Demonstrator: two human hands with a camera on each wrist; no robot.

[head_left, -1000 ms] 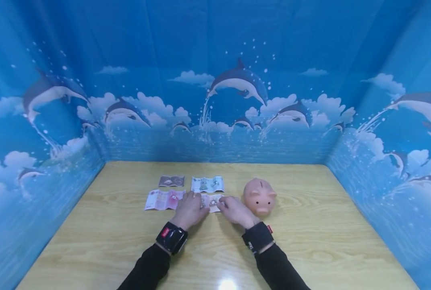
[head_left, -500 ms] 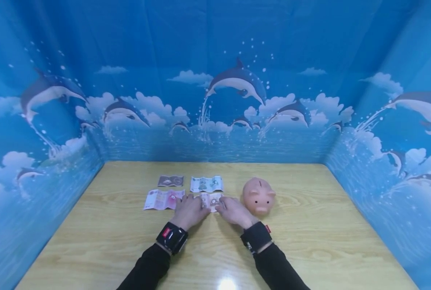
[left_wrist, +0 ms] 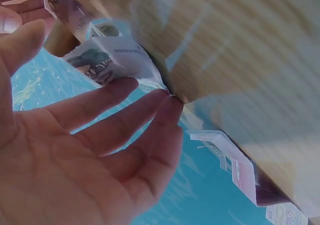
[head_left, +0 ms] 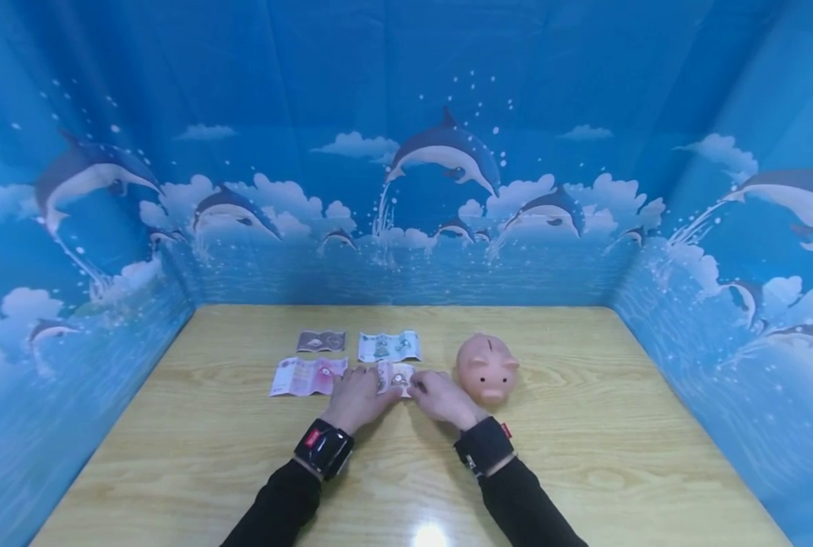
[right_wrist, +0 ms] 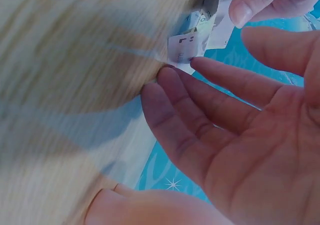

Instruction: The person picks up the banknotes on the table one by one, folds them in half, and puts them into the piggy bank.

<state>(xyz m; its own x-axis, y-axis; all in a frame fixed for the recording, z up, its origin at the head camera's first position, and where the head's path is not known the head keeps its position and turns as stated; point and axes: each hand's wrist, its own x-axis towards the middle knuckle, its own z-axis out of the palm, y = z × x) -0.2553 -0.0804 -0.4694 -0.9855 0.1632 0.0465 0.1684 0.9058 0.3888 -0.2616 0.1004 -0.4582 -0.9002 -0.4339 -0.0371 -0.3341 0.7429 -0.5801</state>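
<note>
A creased brownish banknote (head_left: 400, 377) lies on the table between my two hands. My left hand (head_left: 355, 399) is at its left end, palm down. In the left wrist view, the index fingertip touches the bent-up banknote (left_wrist: 117, 57), with the thumb apart from it and the other fingertips on the table. My right hand (head_left: 444, 399) is at the right end; in the right wrist view its index fingertip meets the corner of the banknote (right_wrist: 182, 47), fingers extended and thumb raised. Part of the note is hidden under the left hand.
A pink banknote (head_left: 304, 377) lies left of my left hand, partly behind it. Farther back are a dark brown banknote (head_left: 321, 341) and a green banknote (head_left: 389, 346). A pink piggy bank (head_left: 487, 370) stands right beside my right hand. Dolphin-printed blue curtains (head_left: 406, 266) border the table.
My right hand has shifted slightly left along the brownish banknote, and less of the note shows between the hands. The other banknotes and the piggy bank stay in place.
</note>
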